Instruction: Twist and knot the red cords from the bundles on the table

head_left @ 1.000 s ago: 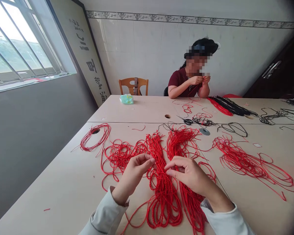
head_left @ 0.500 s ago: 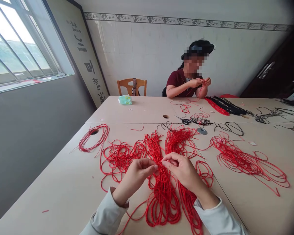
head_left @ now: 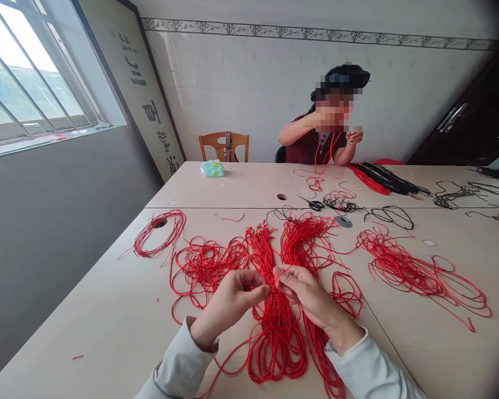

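Note:
My left hand (head_left: pixel 233 302) and my right hand (head_left: pixel 303 293) meet above a long bundle of twisted red cord (head_left: pixel 276 349) lying on the pale table (head_left: pixel 108 327). The fingertips of my left hand are closed at the bundle's upper part. My right thumb and fingers pinch a thin red strand (head_left: pixel 283 270) there. The fingers hide the exact point where the cords cross. A second red bundle (head_left: pixel 303 241) fans out just beyond my right hand, and loose red loops (head_left: pixel 203 274) lie to the left.
Across the table, a co-worker (head_left: pixel 320 138) holds red cord, one hand raised to the face. Black scissors (head_left: pixel 314 205), black cords (head_left: pixel 388 217), a grey disc (head_left: pixel 343 221) and a red tangle (head_left: pixel 416 274) lie ahead and right. A table edge runs along the left.
My hands have drawn closer, and their fingertips now meet over the bundle. The co-worker has raised one hand to the face, with red cord hanging down.

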Motion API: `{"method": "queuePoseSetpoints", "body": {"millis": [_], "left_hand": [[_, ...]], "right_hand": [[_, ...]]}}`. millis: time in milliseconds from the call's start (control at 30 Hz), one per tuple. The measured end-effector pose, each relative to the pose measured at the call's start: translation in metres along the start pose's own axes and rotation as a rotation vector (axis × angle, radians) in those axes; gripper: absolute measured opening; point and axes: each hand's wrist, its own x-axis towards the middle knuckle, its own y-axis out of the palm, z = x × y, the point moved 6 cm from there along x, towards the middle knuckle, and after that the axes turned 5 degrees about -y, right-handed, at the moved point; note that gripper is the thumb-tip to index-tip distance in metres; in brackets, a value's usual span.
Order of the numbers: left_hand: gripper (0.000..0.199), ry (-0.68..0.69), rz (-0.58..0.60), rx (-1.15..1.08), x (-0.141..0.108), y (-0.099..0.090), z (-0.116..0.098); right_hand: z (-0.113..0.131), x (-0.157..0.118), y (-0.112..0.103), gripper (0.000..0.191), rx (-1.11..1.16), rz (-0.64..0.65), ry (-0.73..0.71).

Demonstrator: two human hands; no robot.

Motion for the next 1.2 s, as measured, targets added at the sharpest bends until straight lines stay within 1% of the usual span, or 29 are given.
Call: {"method": "queuePoseSetpoints", "body": {"millis": [67, 133, 233, 300, 467, 567, 633, 667, 733, 767, 800, 833, 900, 933, 967, 1000, 1033, 1133, 1200], "left_hand": [[0.018, 0.005, -0.021, 0.072, -0.002, -0.001, -0.003], [0.018, 0.019, -0.054, 0.14, -0.003, -0.003, -0.006], [0.019, 0.028, -0.076, 0.181, -0.005, -0.005, -0.009], [0.02, 0.015, -0.05, 0.13, -0.004, -0.005, -0.009], [0.019, -0.058, 0.077, -0.179, -0.004, -0.002, -0.005], [0.017, -0.08, 0.096, -0.206, -0.004, -0.002, -0.004], [0.016, -0.102, 0.104, -0.131, -0.003, -0.005, -0.001], [0.016, -0.112, 0.093, -0.054, -0.002, -0.009, 0.002], [0.018, -0.13, 0.001, 0.196, 0.0, -0.024, 0.007], [0.018, -0.137, -0.076, 0.338, 0.002, -0.034, 0.01], [0.018, -0.145, -0.156, 0.466, 0.002, -0.043, 0.012], [0.018, -0.154, -0.201, 0.532, 0.003, -0.051, 0.015], [0.017, -0.163, -0.224, 0.582, 0.005, -0.058, 0.02], [0.018, -0.164, -0.213, 0.58, 0.006, -0.058, 0.023], [0.018, -0.162, -0.206, 0.584, 0.007, -0.058, 0.024], [0.019, -0.158, -0.201, 0.59, 0.008, -0.057, 0.025], [0.02, -0.153, -0.201, 0.596, 0.008, -0.055, 0.026], [0.022, -0.126, -0.227, 0.622, 0.01, -0.052, 0.025], [0.022, -0.103, -0.256, 0.643, 0.01, -0.051, 0.024]], "right_hand": [[0.002, -0.002, 0.001, 0.038, -0.018, 0.068, 0.028], [0.004, -0.004, 0.002, 0.035, -0.055, 0.124, 0.049], [0.011, -0.007, 0.004, 0.029, -0.102, 0.156, 0.042], [0.016, -0.007, 0.005, 0.026, -0.13, 0.171, 0.001], [0.024, -0.009, 0.007, 0.022, -0.219, 0.255, -0.109], [0.026, -0.009, 0.007, 0.017, -0.326, 0.234, -0.174], [0.026, -0.009, 0.005, 0.016, -0.466, 0.204, -0.196], [0.026, -0.008, 0.003, 0.017, -0.54, 0.197, -0.198], [0.028, -0.007, -0.006, 0.023, -0.657, 0.187, -0.2], [0.03, -0.005, -0.015, 0.025, -0.694, 0.159, -0.208], [0.034, -0.002, -0.027, 0.026, -0.726, 0.102, -0.226], [0.038, 0.0, -0.042, 0.028, -0.765, 0.008, -0.251], [0.049, 0.002, -0.076, 0.031, -0.859, -0.264, -0.306], [0.053, 0.003, -0.09, 0.03, -0.911, -0.383, -0.33], [0.055, 0.003, -0.101, 0.031, -0.945, -0.473, -0.344], [0.054, 0.005, -0.107, 0.032, -0.963, -0.512, -0.35], [0.052, 0.007, -0.11, 0.032, -0.971, -0.522, -0.355], [0.044, 0.015, -0.105, 0.031, -0.956, -0.476, -0.368], [0.044, 0.015, -0.101, 0.032, -0.927, -0.481, -0.395]]}}
